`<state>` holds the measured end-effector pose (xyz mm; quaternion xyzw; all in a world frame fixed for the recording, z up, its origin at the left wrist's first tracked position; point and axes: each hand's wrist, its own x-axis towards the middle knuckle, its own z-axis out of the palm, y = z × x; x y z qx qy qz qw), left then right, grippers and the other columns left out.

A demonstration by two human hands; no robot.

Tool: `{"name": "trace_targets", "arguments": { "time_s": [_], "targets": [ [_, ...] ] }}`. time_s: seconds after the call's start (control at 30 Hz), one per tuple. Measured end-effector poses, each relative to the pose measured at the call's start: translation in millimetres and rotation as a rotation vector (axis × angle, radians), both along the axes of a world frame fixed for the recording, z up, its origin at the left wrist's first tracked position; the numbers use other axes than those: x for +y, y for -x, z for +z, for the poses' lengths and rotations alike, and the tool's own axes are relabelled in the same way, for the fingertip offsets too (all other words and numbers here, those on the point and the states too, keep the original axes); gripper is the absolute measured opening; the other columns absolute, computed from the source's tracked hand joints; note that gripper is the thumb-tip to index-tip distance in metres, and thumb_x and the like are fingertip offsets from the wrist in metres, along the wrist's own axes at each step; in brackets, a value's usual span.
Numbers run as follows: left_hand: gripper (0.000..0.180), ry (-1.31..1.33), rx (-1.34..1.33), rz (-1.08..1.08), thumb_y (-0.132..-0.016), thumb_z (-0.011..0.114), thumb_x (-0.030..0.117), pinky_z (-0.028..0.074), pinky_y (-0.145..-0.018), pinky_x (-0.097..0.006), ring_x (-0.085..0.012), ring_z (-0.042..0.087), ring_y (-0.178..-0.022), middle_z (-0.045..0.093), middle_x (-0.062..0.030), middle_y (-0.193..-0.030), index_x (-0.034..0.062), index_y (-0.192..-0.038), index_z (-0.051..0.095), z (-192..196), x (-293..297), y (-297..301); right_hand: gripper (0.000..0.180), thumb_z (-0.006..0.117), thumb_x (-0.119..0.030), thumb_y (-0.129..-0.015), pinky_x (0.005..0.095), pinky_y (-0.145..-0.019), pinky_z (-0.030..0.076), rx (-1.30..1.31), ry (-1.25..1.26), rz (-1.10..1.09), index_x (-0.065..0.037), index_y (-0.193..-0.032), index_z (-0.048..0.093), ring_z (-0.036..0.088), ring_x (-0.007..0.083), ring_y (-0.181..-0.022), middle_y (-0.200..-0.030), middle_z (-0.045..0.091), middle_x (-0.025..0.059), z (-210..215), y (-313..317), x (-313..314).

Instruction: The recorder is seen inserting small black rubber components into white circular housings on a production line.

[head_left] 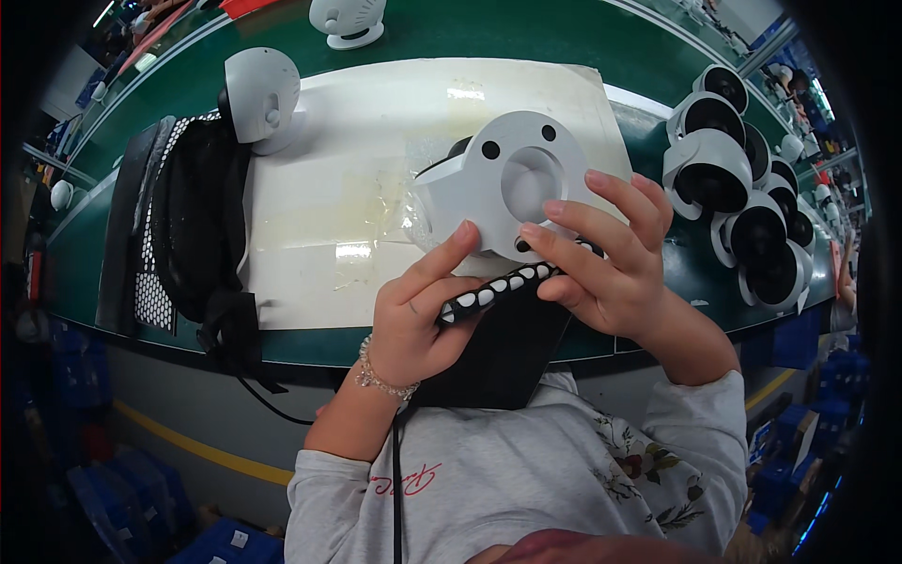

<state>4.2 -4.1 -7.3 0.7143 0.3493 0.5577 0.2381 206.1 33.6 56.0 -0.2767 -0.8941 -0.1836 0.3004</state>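
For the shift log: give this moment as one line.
left hand: grips black strip with white pads | right hand: holds round white plastic housing | below: white mat

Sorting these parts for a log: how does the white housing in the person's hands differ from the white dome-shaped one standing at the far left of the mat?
The held housing is lifted off the bench between the left hand and right hand; the dome housing stands alone on the white mat, untouched. The held housing shows a flat face with round dark holes and a central recess; the dome housing shows a rounded shell with a small knob. Both are white plastic.
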Motion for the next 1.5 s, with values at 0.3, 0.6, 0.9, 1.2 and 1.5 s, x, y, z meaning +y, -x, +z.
{"name": "trace_targets", "arguments": {
  "time_s": [0.3,0.6,0.9,1.2,1.5],
  "targets": [
    [0.029,0.039,-0.023,-0.010,-0.058,0.060,-0.008,0.047,-0.083,-0.030,-0.0289,0.053,-0.107,0.048,-0.0177,-0.124,0.0009,-0.086,0.059,-0.8,-0.2,-0.5,0.052,0.036,-0.053,-0.085,0.0397,-0.097,0.024,-0.171,0.004,0.086,-0.012,-0.097,0.065,0.042,0.0225,-0.111,-0.109,0.055,-0.0016,12.8,-6.2,5.4],
    [0.031,0.063,0.012,-0.005,-0.057,0.060,-0.008,0.046,-0.085,-0.031,-0.0292,0.052,-0.109,0.046,-0.0186,-0.124,0.0007,-0.087,0.061,2.1,1.1,-0.6,0.062,0.030,-0.059,-0.082,0.0443,-0.102,0.016,-0.270,-0.050,-0.044,-0.010,-0.087,0.068,0.041,0.0197,-0.115,-0.118,0.051,-0.0050,11.8,6.5,-17.4],
    [0.029,0.048,0.022,0.008,-0.059,0.061,-0.008,0.046,-0.085,-0.031,-0.0299,0.052,-0.109,0.046,-0.0194,-0.124,-0.0001,-0.087,0.060,0.3,-0.9,0.5,0.056,0.036,-0.058,-0.081,0.0444,-0.100,0.017,-0.154,0.027,-0.095,-0.016,-0.110,0.057,0.042,0.0227,-0.115,-0.123,0.048,0.0006,15.3,-9.4,-0.9],
    [0.028,-0.021,0.022,0.027,-0.060,0.063,-0.007,0.046,-0.085,-0.031,-0.0300,0.052,-0.109,0.047,-0.0203,-0.123,-0.0006,-0.087,0.061,2.5,1.7,-1.6,0.055,0.039,-0.061,-0.079,0.0418,-0.097,0.024,-0.166,0.052,-0.020,-0.016,-0.103,0.060,0.043,0.0267,-0.112,-0.115,0.052,0.0037,14.4,-5.2,-5.3],
    [0.021,0.010,0.024,0.021,-0.061,0.065,-0.006,0.048,-0.080,-0.029,-0.0286,0.056,-0.103,0.048,-0.0210,-0.122,-0.0025,-0.081,0.061,2.9,1.0,-0.4,0.026,0.070,-0.012,-0.060,0.0417,-0.087,0.033,0.120,0.215,0.226,-0.010,-0.085,0.064,0.049,0.0260,-0.103,-0.106,0.056,0.0018,4.3,-1.1,-2.3]
  ]
}}
